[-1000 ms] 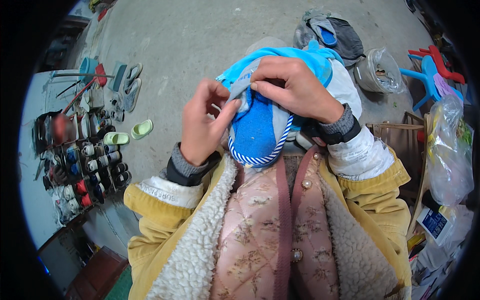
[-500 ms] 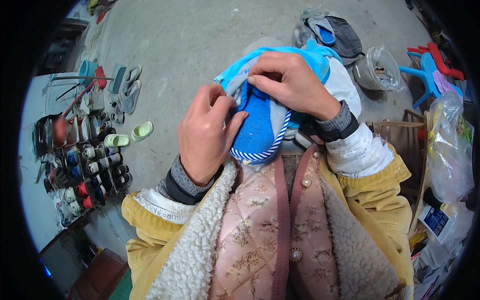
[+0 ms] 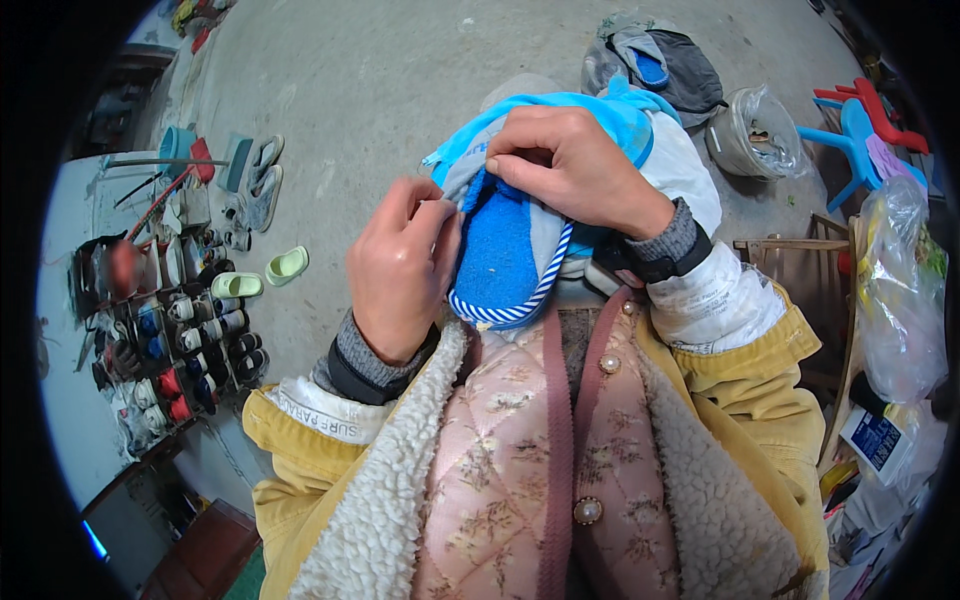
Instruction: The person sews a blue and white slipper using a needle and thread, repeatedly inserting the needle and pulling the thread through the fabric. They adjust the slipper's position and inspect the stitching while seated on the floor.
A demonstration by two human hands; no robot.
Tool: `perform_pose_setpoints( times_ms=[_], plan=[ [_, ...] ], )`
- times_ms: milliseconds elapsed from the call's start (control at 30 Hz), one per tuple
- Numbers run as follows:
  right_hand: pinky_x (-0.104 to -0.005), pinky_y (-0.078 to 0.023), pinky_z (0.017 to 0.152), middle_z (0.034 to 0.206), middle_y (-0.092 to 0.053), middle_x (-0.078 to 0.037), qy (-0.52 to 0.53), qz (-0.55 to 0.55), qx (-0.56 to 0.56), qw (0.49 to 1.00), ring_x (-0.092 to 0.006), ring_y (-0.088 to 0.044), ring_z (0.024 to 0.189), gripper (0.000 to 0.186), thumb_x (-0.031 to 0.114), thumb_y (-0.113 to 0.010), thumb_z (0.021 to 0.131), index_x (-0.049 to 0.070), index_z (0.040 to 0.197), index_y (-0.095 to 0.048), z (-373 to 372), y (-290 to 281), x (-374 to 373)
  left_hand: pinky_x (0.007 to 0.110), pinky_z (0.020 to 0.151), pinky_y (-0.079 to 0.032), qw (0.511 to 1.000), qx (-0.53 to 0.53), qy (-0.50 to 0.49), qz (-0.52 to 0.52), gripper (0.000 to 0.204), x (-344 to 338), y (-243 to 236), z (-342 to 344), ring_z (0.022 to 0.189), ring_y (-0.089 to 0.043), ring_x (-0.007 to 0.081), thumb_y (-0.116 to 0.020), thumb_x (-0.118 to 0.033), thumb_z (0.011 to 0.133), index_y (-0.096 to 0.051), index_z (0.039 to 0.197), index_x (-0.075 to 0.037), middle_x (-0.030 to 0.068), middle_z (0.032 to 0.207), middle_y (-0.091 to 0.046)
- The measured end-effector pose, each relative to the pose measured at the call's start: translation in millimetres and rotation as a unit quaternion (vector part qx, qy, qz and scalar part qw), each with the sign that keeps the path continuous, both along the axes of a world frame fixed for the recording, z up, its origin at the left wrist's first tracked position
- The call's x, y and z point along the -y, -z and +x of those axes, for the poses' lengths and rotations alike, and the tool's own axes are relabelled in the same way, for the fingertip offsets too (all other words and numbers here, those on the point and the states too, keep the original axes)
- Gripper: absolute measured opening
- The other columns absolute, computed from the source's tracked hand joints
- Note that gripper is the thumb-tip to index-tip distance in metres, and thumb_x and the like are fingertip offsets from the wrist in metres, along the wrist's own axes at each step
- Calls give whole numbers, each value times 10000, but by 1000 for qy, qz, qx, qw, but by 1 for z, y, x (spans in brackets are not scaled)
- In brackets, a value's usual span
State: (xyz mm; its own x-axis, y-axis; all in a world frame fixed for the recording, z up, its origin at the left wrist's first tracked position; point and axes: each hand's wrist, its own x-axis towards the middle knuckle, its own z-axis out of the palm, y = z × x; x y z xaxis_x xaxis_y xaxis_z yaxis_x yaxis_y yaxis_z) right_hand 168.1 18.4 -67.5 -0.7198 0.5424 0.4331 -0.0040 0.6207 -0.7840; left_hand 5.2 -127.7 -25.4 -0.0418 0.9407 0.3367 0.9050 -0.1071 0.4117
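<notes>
Shifted slightly toward frame left, the blue-and-grey, stripe-edged fabric slipper [image 3: 500,255] was pinched by the right hand [image 3: 578,172] and gripped by the left hand [image 3: 398,275].

- floor [image 3: 380,100] is plain grey, looks like bare concrete, with a few pale scuffs
- wall [image 3: 75,240] on the left is off-white with a bluish tint, bowed by the fisheye; rows of shoes [image 3: 213,330] stacked right by it
- plastic seats upper right: blue stool [image 3: 855,150] with a pink sheet on it, red chair [image 3: 880,115] right beside it
- wooden frame [image 3: 790,244] on the right, can't tell if it's a stool or shelf
- reddish-brown panel [image 3: 205,550] lower left, maybe furniture, with a green patch [image 3: 247,580] next to it
- light's coolish and pretty even, plus a bright bluish strip [image 3: 95,540] at the lower-left rim, no clue what
</notes>
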Motion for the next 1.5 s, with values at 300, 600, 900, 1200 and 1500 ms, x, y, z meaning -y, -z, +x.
perform_pose_setpoints(
  times_ms=[300, 600, 900, 1200, 1500],
  plan=[
    [-394, -522, 706, 832, -692, -164, 9, -49, 3, 999, -326, -664, 782, 146, 113, -690, 838, -21, 882, -722, 0, -2, 0, 373, 632, -532, 1000, 5, 0, 13, 183, 3, -1, 5, 784, -663, 271, -770, -76, 780, -686, 941, -52, 96, 1070, -646],
    [-318, -491, 680, 835, -666, -105, -6, -17, 2, 1000, -212, -623, 750, 108, 75, -694, 872, -29, 900, -688, 0, 1, 1, 383, 693, -533, 1000, -12, -5, -27, 196, 0, -1, 7, 872, -642, 287, -764, -97, 786, -683, 958, -47, 108, 1077, -631],
    [-308, -485, 663, 827, -661, -96, -1, -22, 1, 1000, -203, -617, 742, 101, 70, -698, 874, -27, 899, -691, 0, 0, 2, 406, 749, -532, 999, 23, 41, 1, 164, -1, 6, -1, 935, -636, 334, -715, 5, 772, -611, 899, -3, 139, 1039, -628],
    [-385, -528, 699, 830, -699, -164, 8, -19, 3, 1000, -322, -674, 772, 140, 112, -683, 835, -14, 875, -731, -3, -3, 3, 333, 695, -541, 999, 20, 29, -3, 143, 4, 8, -4, 767, -676, 274, -723, 51, 818, -619, 915, 41, 172, 987, -658],
    [-390, -536, 697, 834, -702, -173, 8, -41, 10, 999, -332, -678, 769, 154, 119, -686, 833, -18, 884, -733, -2, -4, 1, 400, 685, -534, 997, 13, 52, 51, 142, 2, 13, -8, 805, -654, 334, -718, 23, 794, -602, 872, 0, 144, 911, -662]
  ],
)
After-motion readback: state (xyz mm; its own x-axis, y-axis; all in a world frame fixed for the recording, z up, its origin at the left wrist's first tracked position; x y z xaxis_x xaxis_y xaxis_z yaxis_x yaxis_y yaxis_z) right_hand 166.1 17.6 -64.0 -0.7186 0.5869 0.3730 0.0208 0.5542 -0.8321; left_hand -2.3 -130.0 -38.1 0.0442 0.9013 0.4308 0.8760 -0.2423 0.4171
